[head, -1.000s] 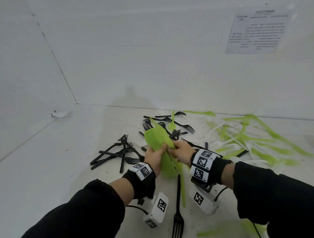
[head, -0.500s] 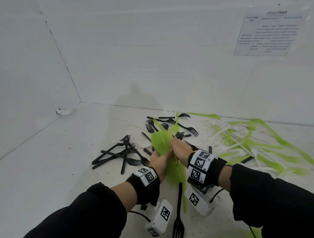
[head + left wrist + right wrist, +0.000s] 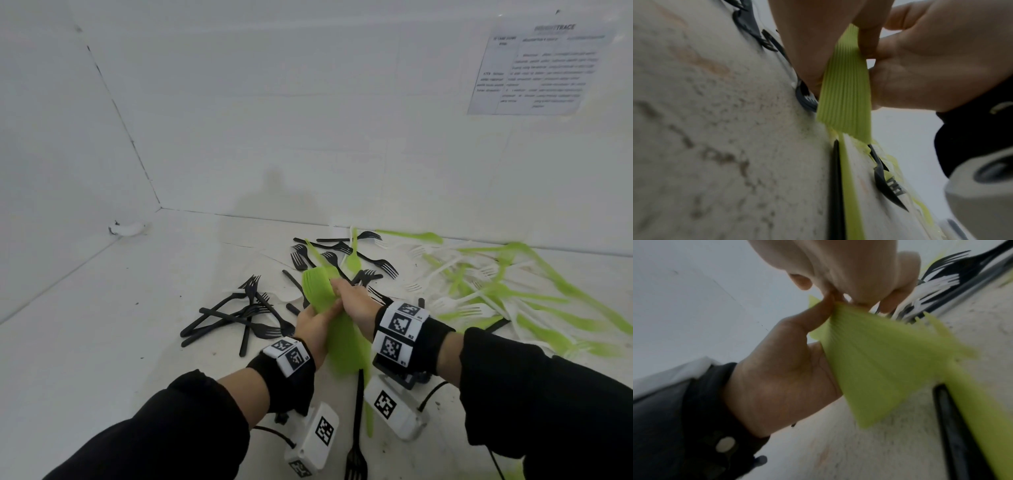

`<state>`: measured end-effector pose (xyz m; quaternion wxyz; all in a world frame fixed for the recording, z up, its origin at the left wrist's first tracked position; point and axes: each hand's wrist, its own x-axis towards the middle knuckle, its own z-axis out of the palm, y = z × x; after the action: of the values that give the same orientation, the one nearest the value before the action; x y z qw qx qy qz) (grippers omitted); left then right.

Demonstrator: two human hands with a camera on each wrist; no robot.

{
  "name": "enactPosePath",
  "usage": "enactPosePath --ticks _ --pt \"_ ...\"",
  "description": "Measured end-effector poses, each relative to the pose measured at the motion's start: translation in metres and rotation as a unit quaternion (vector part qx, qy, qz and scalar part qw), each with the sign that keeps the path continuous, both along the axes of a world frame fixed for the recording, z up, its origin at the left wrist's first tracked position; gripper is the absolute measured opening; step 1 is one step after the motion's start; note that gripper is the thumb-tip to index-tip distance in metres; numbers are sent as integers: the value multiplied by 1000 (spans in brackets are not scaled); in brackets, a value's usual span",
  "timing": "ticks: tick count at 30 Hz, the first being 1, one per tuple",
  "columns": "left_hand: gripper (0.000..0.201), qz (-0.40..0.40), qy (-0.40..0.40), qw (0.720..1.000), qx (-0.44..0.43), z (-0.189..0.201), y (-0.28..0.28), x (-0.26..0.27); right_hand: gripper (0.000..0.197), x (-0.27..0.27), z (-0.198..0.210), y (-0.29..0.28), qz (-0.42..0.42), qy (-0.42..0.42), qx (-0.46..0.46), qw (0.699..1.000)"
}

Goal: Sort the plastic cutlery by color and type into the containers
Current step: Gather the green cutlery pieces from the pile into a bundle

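A thick stack of green plastic cutlery [image 3: 322, 291] is held upright over the white table, its lower ends near the surface. My left hand [image 3: 317, 325] grips the stack from the left, and my right hand [image 3: 352, 298] grips it from the right at the top. In the left wrist view the green stack [image 3: 844, 97] shows ribbed handle edges pinched between both hands. In the right wrist view the green stack [image 3: 879, 356] fans out below my curled fingers [image 3: 898, 293].
Black forks [image 3: 239, 311] lie scattered to the left and behind my hands. A mixed heap of white and green cutlery [image 3: 486, 284] spreads at the right. One black fork [image 3: 358, 428] and a green piece [image 3: 368, 411] lie near me. White walls close the back and left.
Both hands have shifted slightly away from me with the green stack, and the fanned pieces are squeezed closer together. The right hand now sits higher on the stack.
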<state>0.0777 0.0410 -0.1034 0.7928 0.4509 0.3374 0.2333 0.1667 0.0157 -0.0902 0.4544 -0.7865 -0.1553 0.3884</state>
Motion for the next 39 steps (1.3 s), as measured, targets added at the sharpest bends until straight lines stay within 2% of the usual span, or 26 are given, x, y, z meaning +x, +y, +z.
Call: enactPosePath --ticks 2,3,4,5,6,7,9,12,14,16,17,20,22,24,26,29,31,35,39 --pt "22 17 -6 1000 2 2 4 0 90 8 8 5 56 -30 -20 998" --pt "19 20 -7 1000 -4 3 7 0 79 15 15 6 102 -59 -27 993" --pt "12 23 -6 1000 -11 4 9 -1 59 22 24 7 152 -106 -42 982" --pt "6 25 -2 1000 -18 5 11 -2 40 32 33 8 191 -172 -58 965" --pt "5 30 5 999 -22 6 14 -2 30 45 41 11 209 -249 -79 942" --pt "6 34 10 999 -25 6 17 -3 29 61 45 16 215 -313 -99 920" --pt "12 42 20 999 -21 6 21 -4 42 91 47 28 261 -398 -164 864" --pt "11 53 28 998 -23 6 28 -6 60 122 39 43 365 -470 -233 769" --pt "8 56 34 998 -24 6 32 -7 64 132 35 45 418 -495 -241 723" --pt "8 61 43 997 -22 5 34 -8 63 136 27 51 443 -504 -241 701" --pt "8 63 45 997 -23 5 35 -8 60 133 24 54 443 -499 -252 701" --pt "7 66 46 996 -29 4 35 -8 42 127 20 59 461 -497 -275 681" --pt "6 69 46 996 -31 2 33 -8 39 129 19 56 448 -510 -246 691" --pt "7 67 45 996 -31 2 29 -9 35 134 21 49 411 -548 -225 693" --pt "6 64 45 997 -28 2 27 -9 28 140 27 40 349 -581 -197 708" --pt "8 58 53 997 -13 7 25 -9 27 140 44 23 211 -508 -74 832" --pt "7 57 54 997 -5 10 24 -8 28 133 57 10 155 -474 -6 867" --pt "7 58 49 997 6 15 12 -3 39 91 64 -20 196 -422 -45 884" --pt "8 54 33 998 -7 16 -12 4 39 38 38 -49 206 -345 -3 916"
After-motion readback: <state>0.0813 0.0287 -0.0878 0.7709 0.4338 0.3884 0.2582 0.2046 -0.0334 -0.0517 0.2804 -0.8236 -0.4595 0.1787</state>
